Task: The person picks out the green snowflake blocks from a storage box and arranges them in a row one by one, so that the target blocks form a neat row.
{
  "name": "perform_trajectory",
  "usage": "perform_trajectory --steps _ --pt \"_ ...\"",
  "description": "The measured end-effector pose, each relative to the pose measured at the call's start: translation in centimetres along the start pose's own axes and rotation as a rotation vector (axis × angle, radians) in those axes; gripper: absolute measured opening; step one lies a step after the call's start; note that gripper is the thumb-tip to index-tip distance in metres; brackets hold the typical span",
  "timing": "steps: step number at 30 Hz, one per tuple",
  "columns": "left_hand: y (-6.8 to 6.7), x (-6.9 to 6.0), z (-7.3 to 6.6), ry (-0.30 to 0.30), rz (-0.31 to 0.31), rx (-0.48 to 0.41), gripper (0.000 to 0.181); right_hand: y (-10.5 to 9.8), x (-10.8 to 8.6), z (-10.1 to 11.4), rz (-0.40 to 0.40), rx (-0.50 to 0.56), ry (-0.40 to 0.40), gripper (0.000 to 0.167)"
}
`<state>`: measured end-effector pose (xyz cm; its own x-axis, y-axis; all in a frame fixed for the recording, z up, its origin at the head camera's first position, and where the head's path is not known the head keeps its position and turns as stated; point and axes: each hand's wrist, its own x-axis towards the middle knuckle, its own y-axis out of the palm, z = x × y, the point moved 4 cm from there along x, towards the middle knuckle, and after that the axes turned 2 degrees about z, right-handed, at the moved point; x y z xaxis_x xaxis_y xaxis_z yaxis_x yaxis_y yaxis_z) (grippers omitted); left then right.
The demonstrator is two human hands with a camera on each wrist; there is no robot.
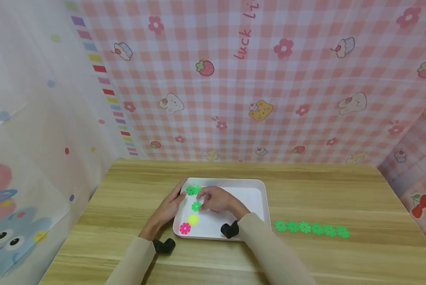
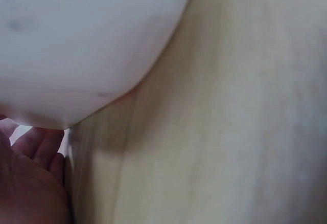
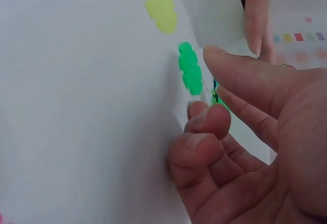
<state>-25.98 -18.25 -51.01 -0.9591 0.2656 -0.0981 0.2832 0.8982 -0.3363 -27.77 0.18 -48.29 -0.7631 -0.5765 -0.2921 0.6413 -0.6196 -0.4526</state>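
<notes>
A white tray (image 1: 234, 237) lies on the wooden table. My left hand (image 1: 170, 206) grips its left rim, thumb over the edge and fingers outside; in the left wrist view the fingers (image 2: 43, 144) show beside the tray wall. Over the tray's left half is my right hand (image 1: 218, 199), fingers bent and thumb apart from them. Close to its fingertips lies a green snowflake disc (image 3: 190, 69). More green discs (image 1: 191, 190) sit at the tray's far left corner, partly hidden by the right hand in the right wrist view. Nothing is visibly pinched in that hand.
A yellow disc (image 1: 193, 219) and a pink disc (image 1: 185, 228) lie near the tray's near left corner. Right of the tray, several green discs (image 1: 304, 227) form a row on the table (image 1: 377, 253). A checked cloth (image 1: 234, 130) hangs behind.
</notes>
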Motion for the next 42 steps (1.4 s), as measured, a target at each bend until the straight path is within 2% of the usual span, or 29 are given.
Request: perform_trajectory --steps 10,26,36,42 --pt "0.0 0.0 -0.1 0.003 0.011 -0.01 0.053 0.5 0.8 -0.2 -0.069 -0.079 -0.013 0.027" --pt "0.0 0.1 -0.1 0.0 0.001 0.007 0.053 0.7 1.4 0.0 -0.065 -0.174 -0.005 0.02" --pt "0.1 0.0 -0.2 0.013 0.012 0.011 0.054 0.6 1.3 0.0 -0.082 -0.182 -0.02 0.02" --pt "0.1 0.1 -0.2 0.013 0.01 0.007 0.054 0.4 1.2 0.0 -0.104 -0.151 -0.027 0.018"
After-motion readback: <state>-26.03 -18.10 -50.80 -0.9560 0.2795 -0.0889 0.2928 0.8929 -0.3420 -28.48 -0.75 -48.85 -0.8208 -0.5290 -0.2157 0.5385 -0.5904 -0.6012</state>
